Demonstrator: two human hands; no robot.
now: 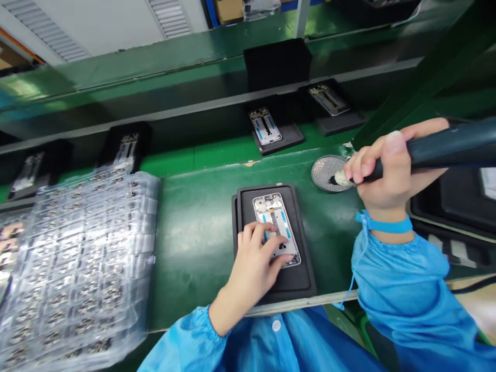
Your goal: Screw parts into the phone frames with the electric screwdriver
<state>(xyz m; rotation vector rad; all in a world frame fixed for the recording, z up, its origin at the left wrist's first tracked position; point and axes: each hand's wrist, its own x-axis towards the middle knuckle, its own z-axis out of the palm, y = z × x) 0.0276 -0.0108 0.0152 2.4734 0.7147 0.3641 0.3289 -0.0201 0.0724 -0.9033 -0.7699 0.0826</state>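
A phone frame [276, 217] lies in a black holder tray [298, 274] on the green bench in front of me. My left hand [258, 258] rests on the lower half of the phone frame, fingers spread and pressing down on it. My right hand [382, 168] is closed round a dark electric screwdriver [445, 150]. The screwdriver's tip sits over a round silver dish of screws [325, 173] to the right of the tray. A blue strap circles my right wrist.
Stacked clear plastic trays of small parts [77, 258] fill the left of the bench. More phone frames on black holders [267, 129] [329, 101] [126, 147] sit on the green conveyor behind. Black trays [453, 206] lie at the right edge.
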